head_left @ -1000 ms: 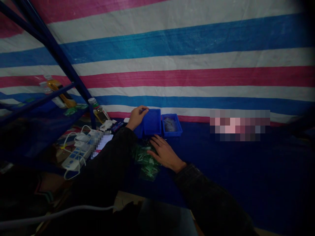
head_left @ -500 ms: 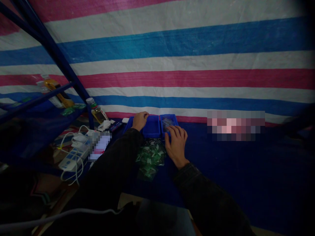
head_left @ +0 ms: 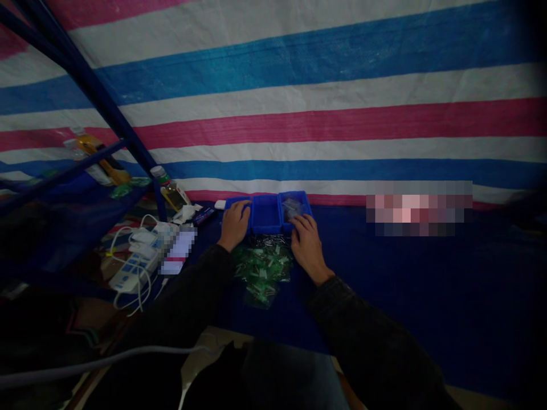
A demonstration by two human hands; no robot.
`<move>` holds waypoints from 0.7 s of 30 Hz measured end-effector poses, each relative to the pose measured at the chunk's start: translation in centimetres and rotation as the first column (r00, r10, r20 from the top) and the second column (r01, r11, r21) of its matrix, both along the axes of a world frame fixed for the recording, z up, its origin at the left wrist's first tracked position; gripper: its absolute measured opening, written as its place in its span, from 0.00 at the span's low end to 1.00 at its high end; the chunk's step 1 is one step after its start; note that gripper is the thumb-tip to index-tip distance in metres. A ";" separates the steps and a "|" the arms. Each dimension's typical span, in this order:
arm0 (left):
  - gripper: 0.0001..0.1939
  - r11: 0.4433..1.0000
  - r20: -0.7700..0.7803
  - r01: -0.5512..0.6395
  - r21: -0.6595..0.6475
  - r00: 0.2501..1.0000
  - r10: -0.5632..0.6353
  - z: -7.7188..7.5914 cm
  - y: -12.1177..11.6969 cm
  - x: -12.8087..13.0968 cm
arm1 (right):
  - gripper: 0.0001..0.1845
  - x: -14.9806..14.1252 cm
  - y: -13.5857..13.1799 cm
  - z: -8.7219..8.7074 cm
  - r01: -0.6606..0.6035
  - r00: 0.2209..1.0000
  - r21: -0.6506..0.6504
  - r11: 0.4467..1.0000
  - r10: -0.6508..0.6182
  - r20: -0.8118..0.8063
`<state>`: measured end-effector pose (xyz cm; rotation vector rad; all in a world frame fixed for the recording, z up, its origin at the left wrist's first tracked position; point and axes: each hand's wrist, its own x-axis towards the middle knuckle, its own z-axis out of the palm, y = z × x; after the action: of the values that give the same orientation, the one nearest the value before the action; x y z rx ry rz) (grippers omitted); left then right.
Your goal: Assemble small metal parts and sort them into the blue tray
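Right now the hands are apart, with the middle blue plastic tray [head_left: 265,215] between them. The left hand [head_left: 234,225] lies open, fingers spread over the tray to its left [head_left: 238,200]. The right hand [head_left: 306,246] curls at the edge of the right tray [head_left: 296,204]; can't tell if it's gripping. Just in front of the middle tray: green packets [head_left: 262,270], small metal pins [head_left: 267,241].

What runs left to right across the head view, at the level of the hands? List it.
White power strip → left hand → middle blue plastic tray → right hand
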<state>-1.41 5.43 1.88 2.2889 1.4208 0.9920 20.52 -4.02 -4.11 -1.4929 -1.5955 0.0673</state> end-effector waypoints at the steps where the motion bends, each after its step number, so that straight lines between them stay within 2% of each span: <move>1: 0.17 0.999 0.029 0.031 -0.009 0.999 -0.031 0.0 0.1 0.5 | 0.20 0.0 0.0 0.1 -0.002 1.000 -0.002 1.000 0.002 -0.006; 3: 0.17 0.994 0.056 0.104 -0.025 0.993 -0.103 0.1 0.4 1.3 | 0.19 0.0 -0.2 0.3 0.004 1.000 -0.002 1.000 -0.004 -0.016; 5: 0.16 0.992 0.049 0.126 -0.024 0.991 -0.125 0.2 0.6 1.8 | 0.19 0.1 -0.3 0.6 0.014 1.000 -0.005 1.000 -0.014 -0.018; 9: 0.15 0.997 -0.015 -0.012 0.071 1.000 0.013 0.9 0.5 2.3 | 0.18 0.4 -0.6 1.1 0.018 1.000 -0.003 1.000 -0.018 -0.010; 11: 0.15 0.991 -0.066 -0.043 0.123 0.997 0.051 1.5 0.3 2.8 | 0.18 0.5 -0.8 1.4 0.036 0.999 -0.012 0.999 -0.035 0.014; 13: 0.16 0.989 -0.123 0.001 0.145 0.992 0.017 2.3 0.3 3.6 | 0.17 0.6 -1.0 1.8 0.081 0.994 -0.048 0.996 -0.077 0.074; 16: 0.19 0.981 -0.204 0.127 0.150 0.974 -0.095 3.1 0.9 5.4 | 0.15 0.6 -1.6 2.6 0.141 0.974 -0.121 0.983 -0.116 0.192; 21: 0.23 0.960 -0.287 0.267 0.082 0.929 -0.234 3.4 3.0 8.8 | 0.13 0.8 -2.4 3.3 0.149 0.954 -0.162 0.975 -0.098 0.284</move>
<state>7.43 8.41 5.27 2.7004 1.1435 0.7215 21.37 -6.46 -0.86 -1.8059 -1.7465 -0.0707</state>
